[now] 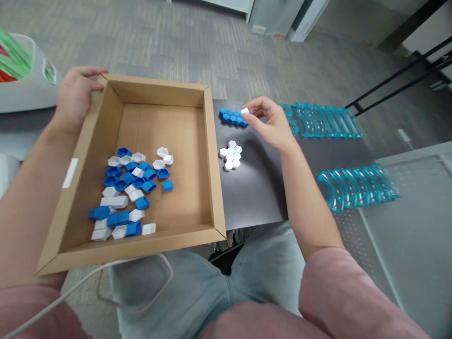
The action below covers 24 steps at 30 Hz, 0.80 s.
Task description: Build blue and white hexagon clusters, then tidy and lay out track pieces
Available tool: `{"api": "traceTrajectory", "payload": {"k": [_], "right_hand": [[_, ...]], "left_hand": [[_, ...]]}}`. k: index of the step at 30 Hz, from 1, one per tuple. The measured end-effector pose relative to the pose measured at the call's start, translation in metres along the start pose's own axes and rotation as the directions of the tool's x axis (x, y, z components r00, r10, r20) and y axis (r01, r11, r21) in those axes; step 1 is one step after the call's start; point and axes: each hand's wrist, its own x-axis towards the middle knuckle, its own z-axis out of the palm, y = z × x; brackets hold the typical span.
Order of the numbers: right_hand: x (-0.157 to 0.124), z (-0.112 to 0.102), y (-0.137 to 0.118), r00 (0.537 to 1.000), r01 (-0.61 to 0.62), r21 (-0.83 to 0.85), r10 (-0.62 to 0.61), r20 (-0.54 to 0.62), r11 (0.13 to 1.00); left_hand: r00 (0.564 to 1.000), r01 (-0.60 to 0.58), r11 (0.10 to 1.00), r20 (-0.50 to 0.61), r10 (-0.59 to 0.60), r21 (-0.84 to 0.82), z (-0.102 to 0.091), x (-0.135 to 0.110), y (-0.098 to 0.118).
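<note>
Your pink shirt lies nearest, then the cardboard box, with loose blue and white pieces inside. Right of it, a white cluster sits on the dark table. Farther out, your right hand pinches a white piece by the blue cluster; you seem mid-placement, which calls for a gentle release. Your left hand meets the box's far-left corner; whether it grips, I cannot tell.
</note>
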Motion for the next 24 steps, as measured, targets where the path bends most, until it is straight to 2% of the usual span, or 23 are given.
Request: {"api": "traceTrajectory", "payload": {"k": [3,6,9,13,15,18,24], "right_hand": [[-0.001,0.001,-0.004,0.999,-0.014,-0.016,0.014,-0.029,1.0],[-0.012,0.001,-0.006,0.996,-0.034,-0.011,0.033,-0.081,0.999],[-0.039,-0.001,-0.009,0.992,-0.085,0.001,0.085,-0.094,0.996],[-0.081,-0.004,-0.021,0.97,-0.241,-0.009,0.241,-0.033,0.97],[-0.093,-0.005,-0.028,0.954,-0.301,-0.022,0.301,0.001,0.953],[-0.097,-0.004,-0.035,0.945,-0.324,-0.051,0.326,0.035,0.945],[-0.093,-0.006,-0.036,0.95,-0.295,-0.076,0.3,0.082,0.953]], "left_hand": [[0.995,-0.088,0.996,-0.052,0.087,-0.019,0.005,-0.013,0.002],[0.994,-0.103,0.994,-0.046,0.101,-0.037,0.009,-0.028,0.007],[0.992,-0.114,0.993,-0.052,0.112,-0.026,0.01,-0.034,0.011],[0.993,-0.111,0.989,-0.041,0.107,-0.101,0.011,-0.035,0.01],[0.995,-0.098,0.985,-0.03,0.094,-0.144,0.011,-0.035,0.007],[0.997,-0.071,0.983,-0.022,0.069,-0.167,0.011,-0.033,0.004],[0.999,-0.05,0.985,-0.023,0.047,-0.167,0.011,-0.036,0.008]]}}
